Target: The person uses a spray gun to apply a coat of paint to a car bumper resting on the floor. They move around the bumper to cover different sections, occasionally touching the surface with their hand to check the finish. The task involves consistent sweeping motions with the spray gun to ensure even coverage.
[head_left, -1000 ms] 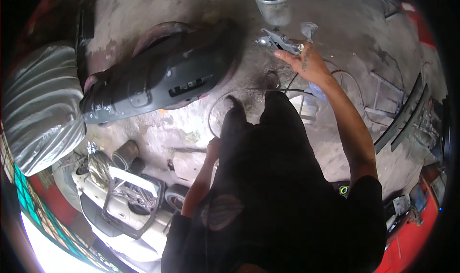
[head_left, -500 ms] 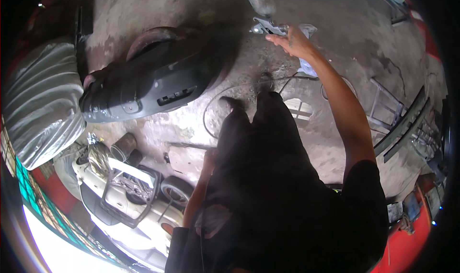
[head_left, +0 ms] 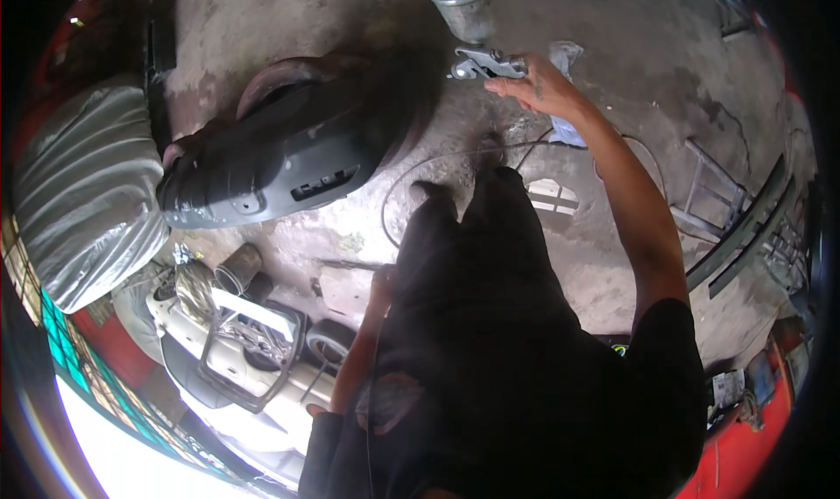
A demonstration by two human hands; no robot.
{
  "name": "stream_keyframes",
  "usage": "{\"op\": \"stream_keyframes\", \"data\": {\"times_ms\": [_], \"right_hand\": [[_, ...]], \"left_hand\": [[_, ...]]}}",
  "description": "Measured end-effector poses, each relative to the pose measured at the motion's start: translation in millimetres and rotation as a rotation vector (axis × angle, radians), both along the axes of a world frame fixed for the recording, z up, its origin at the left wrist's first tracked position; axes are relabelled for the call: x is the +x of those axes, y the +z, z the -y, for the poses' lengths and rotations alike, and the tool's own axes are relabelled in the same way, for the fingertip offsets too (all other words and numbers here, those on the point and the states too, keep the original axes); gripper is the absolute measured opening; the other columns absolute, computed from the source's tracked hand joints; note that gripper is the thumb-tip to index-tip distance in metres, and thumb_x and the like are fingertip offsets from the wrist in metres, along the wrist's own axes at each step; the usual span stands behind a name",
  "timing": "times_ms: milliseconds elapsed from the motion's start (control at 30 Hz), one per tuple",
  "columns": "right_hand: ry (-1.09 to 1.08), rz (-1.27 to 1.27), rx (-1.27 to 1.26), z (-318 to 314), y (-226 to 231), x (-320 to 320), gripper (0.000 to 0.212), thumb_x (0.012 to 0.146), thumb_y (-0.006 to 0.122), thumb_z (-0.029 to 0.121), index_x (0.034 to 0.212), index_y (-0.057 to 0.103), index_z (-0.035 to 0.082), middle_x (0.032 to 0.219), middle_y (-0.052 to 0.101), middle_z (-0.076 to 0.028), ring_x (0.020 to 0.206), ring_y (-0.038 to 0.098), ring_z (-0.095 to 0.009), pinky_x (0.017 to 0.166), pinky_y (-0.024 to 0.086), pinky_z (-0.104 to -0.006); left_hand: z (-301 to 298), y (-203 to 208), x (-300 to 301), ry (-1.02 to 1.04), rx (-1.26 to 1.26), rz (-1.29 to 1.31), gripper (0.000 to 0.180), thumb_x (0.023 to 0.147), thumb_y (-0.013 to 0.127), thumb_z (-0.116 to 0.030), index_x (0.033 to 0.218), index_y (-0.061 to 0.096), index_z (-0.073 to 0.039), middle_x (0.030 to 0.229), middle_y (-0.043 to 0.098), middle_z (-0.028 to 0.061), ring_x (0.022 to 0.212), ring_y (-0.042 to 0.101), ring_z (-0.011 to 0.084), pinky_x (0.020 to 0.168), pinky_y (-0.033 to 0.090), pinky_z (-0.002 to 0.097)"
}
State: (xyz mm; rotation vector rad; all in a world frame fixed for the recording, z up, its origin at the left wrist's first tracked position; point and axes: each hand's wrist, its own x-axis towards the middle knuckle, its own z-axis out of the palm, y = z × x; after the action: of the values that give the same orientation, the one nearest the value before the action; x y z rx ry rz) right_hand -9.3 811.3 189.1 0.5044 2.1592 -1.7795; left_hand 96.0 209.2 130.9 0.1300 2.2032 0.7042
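Fingers (head_left: pixel 507 87) of right hand (head_left: pixel 544 87) wrapped round metal spray gun (head_left: pixel 478 62) (round-lidded cup (head_left: pixel 464 17)); left hand (head_left: pixel 382 284): grip unclear.

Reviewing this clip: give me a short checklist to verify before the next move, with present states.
1. Spray gun held in the right hand: ok.
2. Gap between spray gun and bumper: ok, they stand apart.
3. Hose well away from the feet: not ok, it curves close by them.
4. Left hand free: cannot tell, its grip is unclear beside the leg.
5. Cup filled: cannot tell, its contents don't show.
6. Right hand gloved: not ok, it is bare.
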Motion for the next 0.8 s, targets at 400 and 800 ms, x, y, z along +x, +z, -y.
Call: {"op": "stream_keyframes", "data": {"times_ms": [400,800], "right_hand": [[-0.162,-0.074,0.271,9,-48,-15,0.044,0.092,0.079,0.042,0.103,0.071,-0.001,0.066,0.063,-0.008,0.055,0.057,-0.017,0.054,0.046,-0.0377],[0.164,-0.024,0.166,67,86,-45,0.041,0.094,0.077,0.040,0.095,0.070,0.000,0.070,0.067,-0.012,0.061,0.065,-0.022,0.061,0.051,-0.0393]], "left_hand": [[4,-1,12,0.163,-0.025,0.115,0.020,0.095,0.062,-0.011,0.107,0.072,0.001,0.095,0.075,0.0157,0.086,0.070,0.0203,0.076,0.056,0.0366],[15,-43,15,0.120,-0.043,0.065,0.019,0.088,0.073,-0.014,0.103,0.073,-0.003,0.094,0.077,0.0140,0.086,0.074,0.0247,0.073,0.058,0.0384]]}}
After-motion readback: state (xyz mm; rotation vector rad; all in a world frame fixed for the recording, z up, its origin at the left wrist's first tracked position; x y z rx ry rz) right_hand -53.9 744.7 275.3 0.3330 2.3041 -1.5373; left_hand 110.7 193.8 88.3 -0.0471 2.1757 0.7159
